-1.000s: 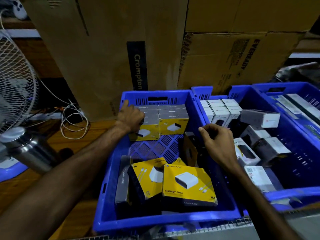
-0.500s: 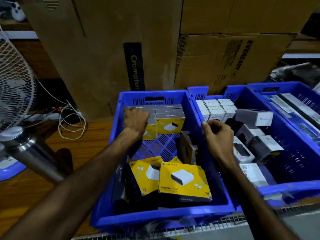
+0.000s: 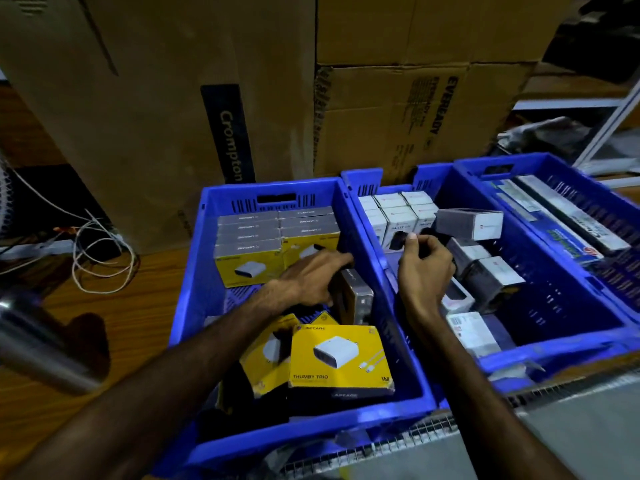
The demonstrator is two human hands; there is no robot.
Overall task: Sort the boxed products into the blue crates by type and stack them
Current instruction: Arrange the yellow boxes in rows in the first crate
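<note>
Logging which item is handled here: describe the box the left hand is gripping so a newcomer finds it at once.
Start at the leftmost blue plastic crate, the one holding yellow charger boxes. The left hand grips a dark box against its right wall. Unlike the yellow boxes lying face up nearby, it stands on edge, showing dark sides.

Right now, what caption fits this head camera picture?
Left hand grips an upright box in the left blue crate; right hand reaches among white boxes.
</note>
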